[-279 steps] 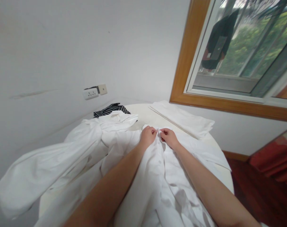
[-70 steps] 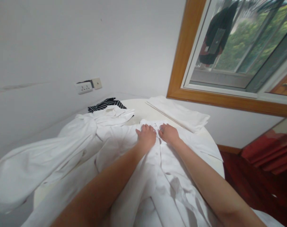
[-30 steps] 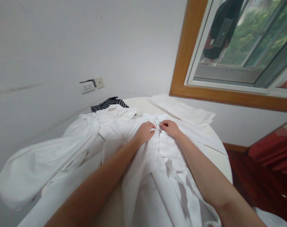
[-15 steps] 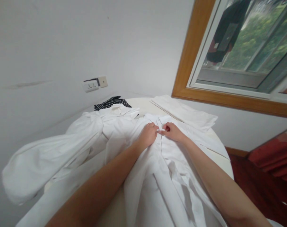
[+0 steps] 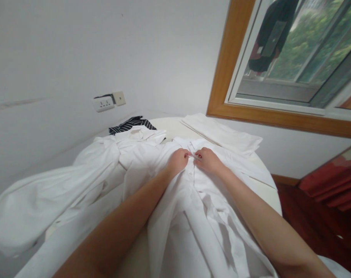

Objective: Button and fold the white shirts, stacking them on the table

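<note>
A white button-up shirt (image 5: 181, 200) lies spread over the table, its button placket running toward me. My left hand (image 5: 179, 160) is closed, thumb and fingers pinching the left side of the placket near the collar. Close beside it, my right hand (image 5: 207, 159) pinches the placket's other edge with curled fingers. A small gap separates the fingertips. One button (image 5: 190, 174) shows just below the hands; any button between the fingers is too small to make out.
Another white shirt (image 5: 105, 154) lies rumpled at the left, with a black striped cloth (image 5: 131, 124) behind it. Folded white fabric (image 5: 221, 133) rests at the back right of the round table (image 5: 168, 125). A wall socket (image 5: 104, 103) and a wood-framed window (image 5: 214, 104) are beyond.
My right fingers have curled in, where the index finger and thumb were stretched toward the placket before. My left fingers have closed into a pinch. The view has shifted slightly.
</note>
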`<state>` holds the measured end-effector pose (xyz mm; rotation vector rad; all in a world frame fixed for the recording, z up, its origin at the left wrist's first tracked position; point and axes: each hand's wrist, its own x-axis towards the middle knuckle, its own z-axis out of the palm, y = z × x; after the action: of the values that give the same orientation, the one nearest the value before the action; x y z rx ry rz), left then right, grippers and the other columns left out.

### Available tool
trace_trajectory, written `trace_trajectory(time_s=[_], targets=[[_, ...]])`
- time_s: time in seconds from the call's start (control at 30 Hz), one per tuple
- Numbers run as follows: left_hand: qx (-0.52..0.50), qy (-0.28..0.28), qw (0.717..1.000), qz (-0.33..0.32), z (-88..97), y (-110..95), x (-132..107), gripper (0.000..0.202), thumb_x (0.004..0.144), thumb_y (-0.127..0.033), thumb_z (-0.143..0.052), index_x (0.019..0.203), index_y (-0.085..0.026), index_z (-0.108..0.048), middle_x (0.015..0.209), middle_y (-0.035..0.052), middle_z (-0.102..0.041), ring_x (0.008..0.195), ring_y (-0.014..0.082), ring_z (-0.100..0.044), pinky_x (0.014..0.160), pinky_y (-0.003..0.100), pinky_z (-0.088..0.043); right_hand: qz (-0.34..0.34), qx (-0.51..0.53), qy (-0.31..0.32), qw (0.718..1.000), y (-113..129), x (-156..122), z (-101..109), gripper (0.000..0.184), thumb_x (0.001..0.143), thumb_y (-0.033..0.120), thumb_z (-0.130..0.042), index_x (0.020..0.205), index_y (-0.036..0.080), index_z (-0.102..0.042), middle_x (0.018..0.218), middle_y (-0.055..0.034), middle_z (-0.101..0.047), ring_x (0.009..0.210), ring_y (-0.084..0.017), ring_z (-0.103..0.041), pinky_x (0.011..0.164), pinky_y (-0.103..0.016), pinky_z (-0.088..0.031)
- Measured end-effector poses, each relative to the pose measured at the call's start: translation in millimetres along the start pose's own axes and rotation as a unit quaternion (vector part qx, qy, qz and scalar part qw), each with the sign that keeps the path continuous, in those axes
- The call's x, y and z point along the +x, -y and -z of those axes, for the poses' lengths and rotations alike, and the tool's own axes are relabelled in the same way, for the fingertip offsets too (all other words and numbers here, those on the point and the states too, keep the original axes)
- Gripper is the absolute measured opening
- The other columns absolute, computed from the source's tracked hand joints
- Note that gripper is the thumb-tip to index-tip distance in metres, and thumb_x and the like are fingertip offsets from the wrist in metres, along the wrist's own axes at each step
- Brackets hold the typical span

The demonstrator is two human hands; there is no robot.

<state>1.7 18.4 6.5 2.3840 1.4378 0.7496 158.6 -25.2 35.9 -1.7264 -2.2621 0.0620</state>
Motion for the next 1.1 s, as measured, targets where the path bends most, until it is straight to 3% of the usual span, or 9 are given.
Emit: trace_trajectory(time_s=[0.1, 0.2, 0.37, 0.47, 0.57, 0.67, 1.1], targets=[[0.027, -0.028, 0.999, -0.027, -3.5, -1.5, -3.2, 0.028, 0.086, -0.01, -0.046, 0.096, -0.018, -0.071, 0.096, 0.0066, -0.07, 0.096, 0.0178, -0.062, 0.092, 0.03, -0.046, 0.007, -0.095, 0.014, 0.995, 7.6, -1.0, 4.3, 0.021, 0.083, 0.015, -0.053, 0.093, 0.012, -0.072, 0.093, -0.0149, -0.065, 0.092, -0.023, -0.058, 0.077, -0.028, -0.041], [0.043, -0.04, 0.997, -0.041, -4.8, -3.7, -5.8, 0.023, 0.085, -0.015, -0.051, 0.098, -0.017, -0.07, 0.091, 0.0076, -0.068, 0.092, 0.0195, -0.061, 0.09, 0.032, -0.047, -0.005, -0.112, 0.0, 0.994, 7.9, 0.9, 6.5, 0.023, 0.086, 0.016, -0.05, 0.089, 0.012, -0.073, 0.094, -0.0158, -0.066, 0.093, -0.024, -0.058, 0.076, -0.028, -0.04], [0.032, -0.043, 0.998, -0.03, -5.6, -2.5, -5.7, 0.019, 0.084, -0.016, -0.055, 0.095, -0.017, -0.07, 0.086, 0.0064, -0.066, 0.084, 0.0176, -0.062, 0.085, 0.029, -0.047, -0.065, 0.056, -0.073, 0.994, -3.2, 9.0, 3.3, 0.023, 0.085, 0.021, -0.052, 0.082, 0.015, -0.074, 0.084, -0.0091, -0.069, 0.079, -0.018, -0.06, 0.072, -0.025, -0.039], [0.031, -0.048, 0.998, -0.04, -7.4, -0.5, -5.1, 0.018, 0.084, -0.019, -0.056, 0.095, -0.018, -0.07, 0.087, 0.0059, -0.066, 0.085, 0.0176, -0.062, 0.084, 0.028, -0.047, -0.108, 0.232, -0.095, 0.962, -7.5, 12.0, -9.4, 0.024, 0.083, 0.029, -0.054, 0.082, 0.015, -0.073, 0.072, -0.0033, -0.068, 0.066, -0.014, -0.058, 0.064, -0.023, -0.039], [0.029, -0.051, 0.997, -0.048, -7.5, -0.7, -5.9, 0.018, 0.085, -0.02, -0.055, 0.095, -0.02, -0.07, 0.086, 0.0054, -0.065, 0.086, 0.0176, -0.061, 0.085, 0.028, -0.047, -0.144, 0.331, -0.089, 0.928, -9.0, 11.4, -25.9, 0.026, 0.081, 0.032, -0.052, 0.076, 0.015, -0.071, 0.057, 0.0002, -0.062, 0.054, -0.013, -0.054, 0.057, -0.023, -0.039], [0.027, -0.048, 0.997, -0.049, -4.8, -3.8, -7.7, 0.016, 0.085, -0.02, -0.054, 0.093, -0.02, -0.069, 0.086, 0.005, -0.064, 0.084, 0.0172, -0.061, 0.083, 0.028, -0.047, -0.152, 0.361, -0.083, 0.916, -9.3, 9.1, -34.5, 0.024, 0.08, 0.032, -0.051, 0.076, 0.015, -0.068, 0.054, 0.0016, -0.058, 0.05, -0.012, -0.053, 0.055, -0.023, -0.04], [0.076, -0.054, 0.995, -0.036, -3.5, -5.4, -9.2, 0.011, 0.087, -0.026, -0.057, 0.089, -0.018, -0.064, 0.091, 0.0074, -0.064, 0.091, 0.0207, -0.06, 0.086, 0.033, -0.046, -0.143, 0.378, -0.072, 0.912, -10.1, 6.0, -32.2, 0.02, 0.079, 0.024, -0.053, 0.09, 0.016, -0.068, 0.064, 0.001, -0.063, 0.055, -0.011, -0.06, 0.056, -0.02, -0.045]])
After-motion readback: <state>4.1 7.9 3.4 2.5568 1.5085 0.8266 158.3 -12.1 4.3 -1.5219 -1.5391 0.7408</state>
